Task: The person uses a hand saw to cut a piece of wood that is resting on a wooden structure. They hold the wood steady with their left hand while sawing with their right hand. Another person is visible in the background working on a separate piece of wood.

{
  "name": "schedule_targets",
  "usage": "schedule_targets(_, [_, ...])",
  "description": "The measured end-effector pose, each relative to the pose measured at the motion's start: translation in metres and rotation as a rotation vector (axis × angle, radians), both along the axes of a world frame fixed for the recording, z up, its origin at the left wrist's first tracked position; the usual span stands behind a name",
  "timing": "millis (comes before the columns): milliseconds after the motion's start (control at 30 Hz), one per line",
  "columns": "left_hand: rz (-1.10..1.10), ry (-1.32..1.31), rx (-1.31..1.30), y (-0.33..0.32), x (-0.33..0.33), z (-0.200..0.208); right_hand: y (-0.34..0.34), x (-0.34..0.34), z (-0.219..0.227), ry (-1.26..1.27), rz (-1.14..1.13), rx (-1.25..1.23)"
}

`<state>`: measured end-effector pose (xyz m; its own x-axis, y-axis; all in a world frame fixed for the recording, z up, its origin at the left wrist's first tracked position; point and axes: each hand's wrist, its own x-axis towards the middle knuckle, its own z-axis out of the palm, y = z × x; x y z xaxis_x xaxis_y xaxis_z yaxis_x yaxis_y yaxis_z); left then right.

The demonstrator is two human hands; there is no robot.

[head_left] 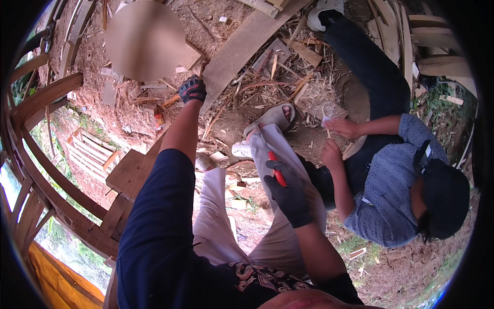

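Observation:
My left hand (193, 89), in a black glove with red marks, reaches forward with its fingers closed at the left edge of a long wooden plank (242, 44). The plank slants away to the upper right. My right hand (289, 194), in a dark glove, is held above my right leg. It is closed round a red-handled tool (278, 171); a narrow grey part points forward from the handle, but its exact kind is not clear. Much of the handle is hidden by my fingers.
A seated person (393, 180) in a dark cap works at my right, holding a thin stick (328, 133). Wood scraps (306, 51) and shavings litter the ground. Curved timbers (56, 175) stand at my left, near a slatted crate (92, 154). Another person is partly visible ahead.

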<state>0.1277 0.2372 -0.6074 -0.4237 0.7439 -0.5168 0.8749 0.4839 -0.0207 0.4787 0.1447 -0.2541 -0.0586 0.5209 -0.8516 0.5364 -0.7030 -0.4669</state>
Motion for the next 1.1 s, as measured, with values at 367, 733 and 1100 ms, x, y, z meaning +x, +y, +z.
schedule_targets(367, [0.271,-0.128,-0.164,0.031,0.052,0.080,-0.033,-0.011,-0.012,0.010,-0.139,-0.019])
schedule_targets(733, [0.165,-0.637,0.309,-0.124,0.237,0.436,-0.110,-0.036,0.003,0.480,-0.799,0.186])
schedule_targets(1100, [-0.684,-0.456,1.014,-0.260,-0.044,0.670,-0.197,-0.098,0.231,0.682,-0.741,0.334])
